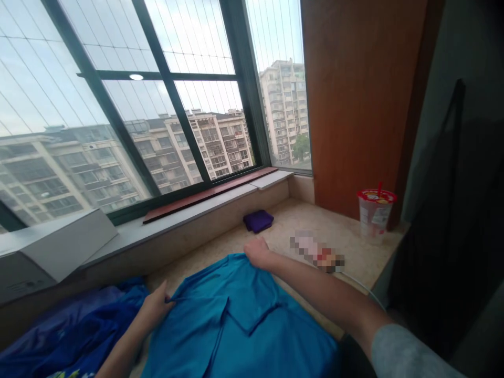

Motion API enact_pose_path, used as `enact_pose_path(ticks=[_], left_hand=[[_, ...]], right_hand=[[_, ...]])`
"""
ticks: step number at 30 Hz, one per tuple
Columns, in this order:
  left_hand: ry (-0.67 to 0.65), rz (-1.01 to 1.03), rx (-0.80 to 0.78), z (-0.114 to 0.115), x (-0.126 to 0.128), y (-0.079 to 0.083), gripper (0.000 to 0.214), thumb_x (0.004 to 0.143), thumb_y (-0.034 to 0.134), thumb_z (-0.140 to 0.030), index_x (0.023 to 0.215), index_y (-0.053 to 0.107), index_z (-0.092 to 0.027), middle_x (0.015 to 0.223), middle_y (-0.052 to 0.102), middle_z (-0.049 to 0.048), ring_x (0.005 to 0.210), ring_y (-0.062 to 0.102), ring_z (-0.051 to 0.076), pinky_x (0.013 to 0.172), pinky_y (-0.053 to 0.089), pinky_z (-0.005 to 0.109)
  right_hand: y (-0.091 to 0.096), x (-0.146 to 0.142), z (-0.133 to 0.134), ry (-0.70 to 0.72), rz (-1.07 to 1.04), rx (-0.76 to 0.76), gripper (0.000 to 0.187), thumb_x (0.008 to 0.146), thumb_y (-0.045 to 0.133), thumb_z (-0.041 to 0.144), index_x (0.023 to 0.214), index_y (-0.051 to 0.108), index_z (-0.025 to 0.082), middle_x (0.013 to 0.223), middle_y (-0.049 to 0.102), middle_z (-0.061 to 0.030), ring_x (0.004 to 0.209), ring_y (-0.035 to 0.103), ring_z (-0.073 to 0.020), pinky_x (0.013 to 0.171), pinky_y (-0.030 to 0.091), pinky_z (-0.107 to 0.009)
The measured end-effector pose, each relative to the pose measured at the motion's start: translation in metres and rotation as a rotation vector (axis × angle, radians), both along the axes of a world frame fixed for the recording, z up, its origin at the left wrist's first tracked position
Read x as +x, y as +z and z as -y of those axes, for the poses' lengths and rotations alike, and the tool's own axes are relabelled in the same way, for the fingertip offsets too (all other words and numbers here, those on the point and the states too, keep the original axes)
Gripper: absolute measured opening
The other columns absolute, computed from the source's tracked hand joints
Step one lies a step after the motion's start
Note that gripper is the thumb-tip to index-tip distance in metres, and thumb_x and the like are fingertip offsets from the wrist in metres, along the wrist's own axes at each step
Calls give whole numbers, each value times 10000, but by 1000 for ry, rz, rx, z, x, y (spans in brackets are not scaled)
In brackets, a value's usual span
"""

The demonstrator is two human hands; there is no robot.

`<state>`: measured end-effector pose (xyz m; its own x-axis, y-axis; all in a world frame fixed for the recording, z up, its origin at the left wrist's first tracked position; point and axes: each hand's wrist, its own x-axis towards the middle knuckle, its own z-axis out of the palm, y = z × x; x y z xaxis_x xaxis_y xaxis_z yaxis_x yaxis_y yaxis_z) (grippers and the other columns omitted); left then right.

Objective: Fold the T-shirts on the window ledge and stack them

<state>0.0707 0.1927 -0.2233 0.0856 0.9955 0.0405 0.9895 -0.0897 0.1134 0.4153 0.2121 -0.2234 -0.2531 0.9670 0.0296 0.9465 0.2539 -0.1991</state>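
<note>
A bright blue cloth garment [252, 315] lies spread over the stone ledge, with loose folds across its middle; its lower part runs out of view. My left hand [157, 304] pinches its left edge between thumb and fingers. At its far edge, my right hand [258, 253] is closed on the fabric, the fingertips partly hidden. Just beyond the right hand sits a small folded purple cloth [258, 221]. To the left of my left hand is a heap of darker blue and purple clothing [79, 328].
A clear plastic cup [375, 218] with a red lid and straw stands at the right by the wooden panel [362, 100]. A blurred-out object with a white cable [362, 286] lies nearer. A white box [59, 247] rests at the left below the window.
</note>
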Motion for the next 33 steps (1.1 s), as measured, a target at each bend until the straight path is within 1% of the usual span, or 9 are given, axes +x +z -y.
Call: enact_pose_path(ticks=[3, 7, 11, 15, 21, 23, 26, 29, 33], left_hand=[[-56, -14, -51, 14, 7, 21, 296, 785, 676, -303, 1059, 741, -213, 810, 749, 43, 853, 739, 288, 774, 567, 323], [-61, 7, 154, 28, 12, 54, 296, 962, 649, -380, 1195, 669, -198, 1179, 686, 81, 1019, 680, 241, 869, 576, 394], [22, 33, 258, 29, 1, 83, 361, 977, 642, -369, 1289, 609, -192, 1309, 618, 99, 1106, 645, 252, 917, 571, 451], [12, 59, 290, 40, -8, 92, 365, 982, 634, -370, 1293, 605, -182, 1308, 619, 105, 1095, 648, 248, 917, 572, 460], [-45, 109, 245, 115, -18, 58, 263, 965, 634, -381, 1161, 693, -215, 1237, 675, 104, 1101, 655, 256, 971, 541, 424], [-151, 103, 113, 146, -21, 44, 239, 939, 632, -406, 1070, 738, -237, 1138, 726, 96, 1088, 671, 279, 992, 521, 396], [-305, 149, -126, 172, -23, 33, 403, 950, 557, -528, 1218, 706, -267, 1229, 730, 72, 1147, 666, 292, 1024, 499, 379], [-265, 197, -37, 157, -15, 31, 509, 1016, 404, -527, 1382, 606, -238, 1406, 646, 82, 1300, 587, 269, 1119, 430, 363], [-84, 20, 73, 103, 3, 24, 480, 964, 464, -299, 1410, 573, -159, 1446, 602, 162, 1364, 539, 290, 1148, 402, 405]], right_hand=[[6, 3, -5, 31, -37, -20, 222, 821, 647, 104, 988, 789, 144, 1087, 771, -178, 1091, 698, -325, 955, 473, -415], [30, 10, -33, 74, -112, 22, 198, 815, 675, 146, 974, 791, 129, 1039, 777, -175, 967, 732, -309, 816, 525, -351], [77, 11, -66, 130, -248, 208, 297, 962, 530, 201, 1186, 706, 116, 1206, 729, -153, 1114, 674, -253, 929, 490, -320], [101, 21, -55, 233, -335, 293, 318, 942, 547, 166, 1243, 647, 148, 1168, 727, -85, 1095, 656, -194, 947, 463, -266], [53, 48, 25, 534, -227, 72, 406, 817, 595, 97, 1194, 702, 201, 1032, 728, -55, 956, 667, -204, 849, 473, -274], [33, 59, 53, 599, -117, -25, 297, 821, 599, 119, 1047, 761, 224, 1035, 727, -61, 985, 664, -224, 882, 474, -302], [16, 70, 76, 654, -67, -199, 212, 876, 660, 309, 1043, 783, 268, 1085, 729, -57, 1003, 672, -244, 896, 493, -332], [14, 64, 70, 677, -113, -195, 344, 964, 557, 492, 1122, 770, 273, 1167, 724, -64, 1066, 668, -247, 959, 488, -345], [11, 32, 37, 456, 20, 27, 407, 982, 515, 346, 1331, 668, 205, 1403, 628, -124, 1297, 572, -273, 1112, 395, -368]])
